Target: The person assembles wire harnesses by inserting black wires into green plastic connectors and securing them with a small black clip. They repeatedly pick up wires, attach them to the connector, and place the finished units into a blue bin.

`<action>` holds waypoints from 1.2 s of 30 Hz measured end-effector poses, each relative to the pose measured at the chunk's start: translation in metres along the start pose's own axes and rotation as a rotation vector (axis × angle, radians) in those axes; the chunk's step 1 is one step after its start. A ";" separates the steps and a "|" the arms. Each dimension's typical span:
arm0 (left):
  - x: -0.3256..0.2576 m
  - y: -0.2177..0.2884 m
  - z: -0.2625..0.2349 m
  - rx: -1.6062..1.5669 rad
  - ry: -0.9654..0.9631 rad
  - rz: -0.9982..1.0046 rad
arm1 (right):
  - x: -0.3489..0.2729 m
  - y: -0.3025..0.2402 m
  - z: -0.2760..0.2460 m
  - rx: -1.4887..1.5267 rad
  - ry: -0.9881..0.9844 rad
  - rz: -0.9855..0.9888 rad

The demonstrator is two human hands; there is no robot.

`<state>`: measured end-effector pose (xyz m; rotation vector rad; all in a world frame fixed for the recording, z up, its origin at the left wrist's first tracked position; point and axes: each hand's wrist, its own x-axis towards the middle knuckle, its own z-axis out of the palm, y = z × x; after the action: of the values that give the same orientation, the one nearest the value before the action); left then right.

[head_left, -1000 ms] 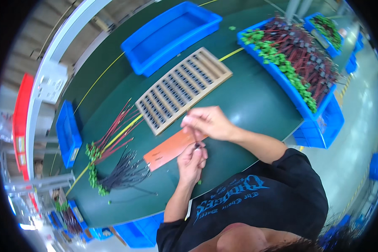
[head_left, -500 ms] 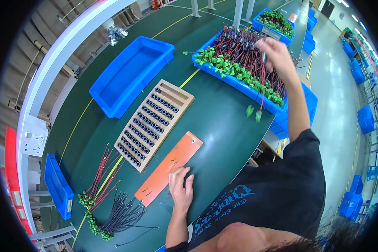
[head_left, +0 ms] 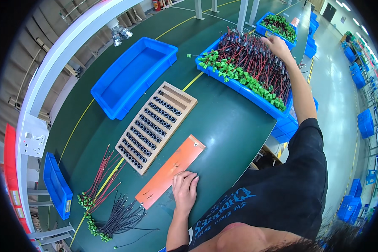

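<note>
Green bench (head_left: 231,122) spans the view. Right hand (head_left: 277,46), fingers bent, is over red-and-black wire harnesses (head_left: 252,54) in a blue bin (head_left: 239,87); left hand (head_left: 185,189) curls at an orange strip's (head_left: 168,176) edge; whether either pinches anything, I cannot tell. Harnesses look light, limp, likely to tangle, best held by their blocky green connectors (head_left: 239,74).

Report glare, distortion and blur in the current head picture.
Head view: glare pales the table beside the orange board; fisheye bows the white post at left; corners go black; hair at lower right blurs; the left hand looks fairly sharp.
</note>
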<state>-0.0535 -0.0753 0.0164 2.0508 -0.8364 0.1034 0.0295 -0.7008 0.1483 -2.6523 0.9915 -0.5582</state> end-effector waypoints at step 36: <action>0.004 -0.001 0.000 0.065 -0.034 0.046 | 0.001 -0.047 0.025 -0.511 0.152 -0.952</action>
<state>-0.0499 -0.0766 0.0168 2.0995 -0.9121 0.1222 0.0685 -0.6643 0.1432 -3.5046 -0.2418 -0.7544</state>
